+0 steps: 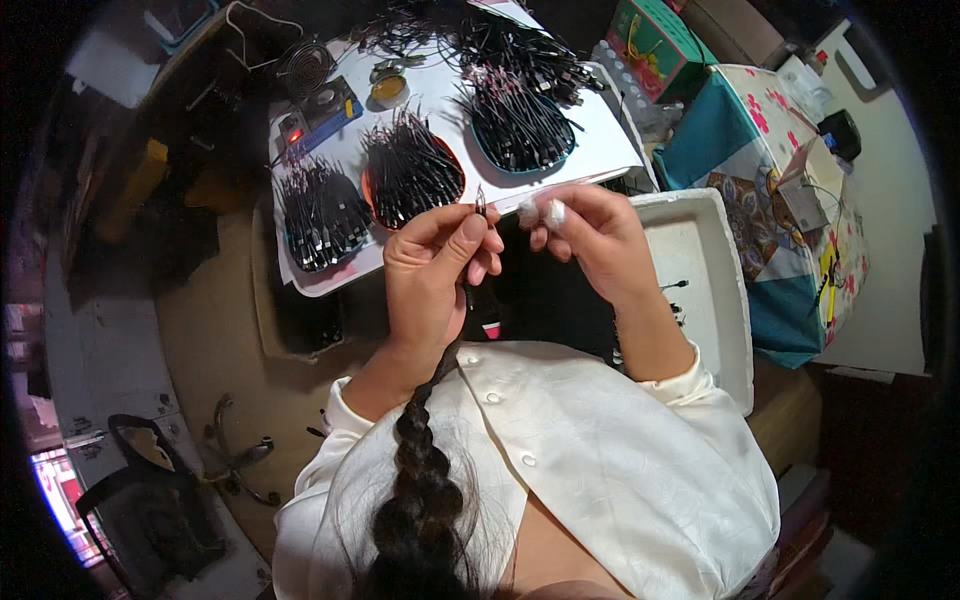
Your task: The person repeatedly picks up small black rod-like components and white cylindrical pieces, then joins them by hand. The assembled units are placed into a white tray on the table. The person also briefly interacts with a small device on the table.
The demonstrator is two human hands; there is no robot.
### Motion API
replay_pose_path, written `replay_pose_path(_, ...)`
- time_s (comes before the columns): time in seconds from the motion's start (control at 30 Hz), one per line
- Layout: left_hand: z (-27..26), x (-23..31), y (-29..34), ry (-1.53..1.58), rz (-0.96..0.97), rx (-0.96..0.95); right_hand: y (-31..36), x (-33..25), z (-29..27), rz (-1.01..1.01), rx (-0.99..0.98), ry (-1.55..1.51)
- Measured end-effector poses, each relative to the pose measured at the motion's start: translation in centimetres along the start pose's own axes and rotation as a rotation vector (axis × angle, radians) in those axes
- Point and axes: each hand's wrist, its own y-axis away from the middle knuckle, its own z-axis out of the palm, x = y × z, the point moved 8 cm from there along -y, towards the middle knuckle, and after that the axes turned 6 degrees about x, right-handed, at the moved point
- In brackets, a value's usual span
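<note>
Between the thumb and fingers of my left hand (pixel 440 248) is a thin black cable (pixel 481 208), its fine wire end pointing up. My right hand (pixel 592 232) is held just to the right, apart from the cable, with thumb and forefinger pressed together. White wrapping covers those two fingertips; whatever they may pinch is too small to make out. Beyond my hands, black cables stand in bunches: one bunch (pixel 322 218) at the left, one in an orange bowl (pixel 462 178), and one in a teal-rimmed bowl (pixel 545 165).
The bowls stand on a white tabletop (pixel 610 150). Behind them are a blue device (pixel 335 122) with a red light, a small round tub of yellowish stuff (pixel 389 92) and more heaped cables (pixel 530 52). A white foam box (pixel 715 300) with several cables lies right, beside a cloth-covered table (pixel 700 140).
</note>
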Motion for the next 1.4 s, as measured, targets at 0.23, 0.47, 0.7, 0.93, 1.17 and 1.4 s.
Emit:
replay_pose_path(0.23,2.3,0.3,1.3,-0.155,0.045,-0.126,-0.9,-0.9,2.4,0.108,-0.216,-0.442)
replay_pose_path(0.47,2.8,1.1,3.9,-0.364,0.251,-0.034,3.7,-4.6,1.3,-0.464,0.174,0.15)
replay_pose_path(0.7,2.2,0.4,4.3,-0.123,0.173,-0.032,4.9,-2.8,0.4,-0.359,0.293,-0.053)
replay_pose_path(0.93,1.4,-1.0,2.4,-0.125,0.073,-0.002,2.0,-1.9,1.1,-0.23,0.12,-0.028)
replay_pose_path(1.17,-0.3,-0.7,-0.6,-0.387,0.228,0.087,-1.5,0.3,1.1,-0.147,0.183,-0.026)
replay_pose_path(1.4,-0.3,3.2,-1.8,-0.971,0.855,0.062,-3.9,2.8,2.1,-0.002,0.235,-0.192)
